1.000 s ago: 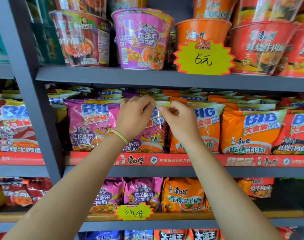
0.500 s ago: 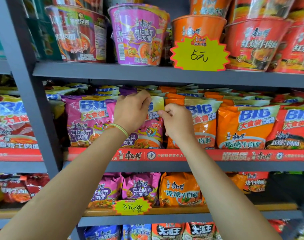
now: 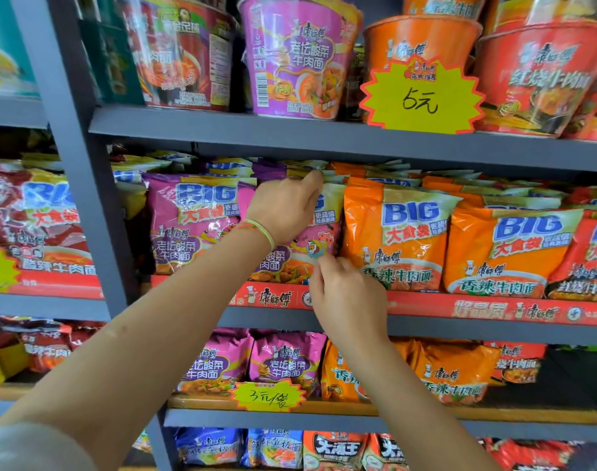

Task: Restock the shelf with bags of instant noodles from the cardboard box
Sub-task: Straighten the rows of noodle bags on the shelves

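1. Nearest: right hand [image 3: 349, 294], fingers curled, fingertips at lower right corner of purple noodle bag [image 3: 319, 232]. Pinching the bag edge or merely touching: cannot tell; contact point hidden behind the knuckles.
2. Next: left hand [image 3: 285, 212], yellow-green wristband [image 3: 261, 231] on wrist, laid over upper half of same bag. Fingers bent over top seal, thumb side up near top edge; reads as a grip on the top edge, fingertips partly hidden.
3. Task object: purple noodle bag, upright at front of middle shelf [image 3: 324, 326], behind red price rail [image 3: 494, 309]. Long axis vertical. Second purple bag [image 3: 192, 226] touching on left, orange bag [image 3: 392, 232] touching on right.
4. Key relation: bag spans between the hands, top under left, bottom corner above right. Left hand nearer the top seal, right hand nearer the base.
5. Judgement: step in hand = seating and straightening the bag in its facing. Next move likely a push back at the base with the top steadied.
6. Farther: more bags stacked flat behind the front row; bowl noodles on upper shelf with yellow "5元" tag [image 3: 421, 96].
7. Cardboard box: not in view.
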Tool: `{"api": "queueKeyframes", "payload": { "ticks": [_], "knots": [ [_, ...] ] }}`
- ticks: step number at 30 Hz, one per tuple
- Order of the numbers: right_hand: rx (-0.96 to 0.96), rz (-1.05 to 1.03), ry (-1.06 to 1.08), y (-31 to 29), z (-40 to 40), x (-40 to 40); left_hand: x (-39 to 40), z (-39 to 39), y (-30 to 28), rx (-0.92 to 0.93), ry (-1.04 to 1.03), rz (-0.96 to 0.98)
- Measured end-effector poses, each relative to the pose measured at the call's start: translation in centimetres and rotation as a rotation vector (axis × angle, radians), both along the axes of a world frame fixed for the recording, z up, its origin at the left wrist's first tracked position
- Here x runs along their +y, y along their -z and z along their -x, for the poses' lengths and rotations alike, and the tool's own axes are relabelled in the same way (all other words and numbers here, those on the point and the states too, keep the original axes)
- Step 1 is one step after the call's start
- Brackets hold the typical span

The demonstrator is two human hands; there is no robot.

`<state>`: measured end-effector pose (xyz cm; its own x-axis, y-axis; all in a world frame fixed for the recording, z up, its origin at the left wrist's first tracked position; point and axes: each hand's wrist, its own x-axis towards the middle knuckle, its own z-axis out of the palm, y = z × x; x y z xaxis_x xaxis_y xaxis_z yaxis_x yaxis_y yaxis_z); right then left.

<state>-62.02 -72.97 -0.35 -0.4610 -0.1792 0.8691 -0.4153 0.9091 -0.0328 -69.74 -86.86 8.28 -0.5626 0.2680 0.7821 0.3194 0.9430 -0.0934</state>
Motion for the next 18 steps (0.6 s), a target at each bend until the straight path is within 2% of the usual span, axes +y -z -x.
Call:
{"api": "queueKeyframes", "payload": {
  "ticks": [3,6,10,13,16,18],
  "knots": [
    [0.073,-0.015,-0.088,-0.9,0.2,-0.6,0.2,-0.5,-0.3,0.036,0.037,0.005],
    [-0.040,-0.120,-0.146,-1.4,1.3,-1.4,-1.5,-1.3,-1.5,0.129,-0.042,0.007],
    [-0.160,-0.241,-0.145,-1.7,3.2,-2.2,-3.9,-0.6,-2.1,0.015,-0.123,0.055],
    [-0.199,-0.278,-0.148,-1.2,3.8,-2.1,-4.3,0.0,-1.0,0.053,-0.097,-0.002],
    [-0.184,-0.262,-0.241,-1.2,3.1,-1.3,-4.4,0.5,-0.3,0.136,-0.112,-0.001],
    [-0.079,-0.151,-0.269,-2.2,2.6,0.2,-4.4,0.4,-0.4,0.195,-0.145,0.041]
  ]
}}
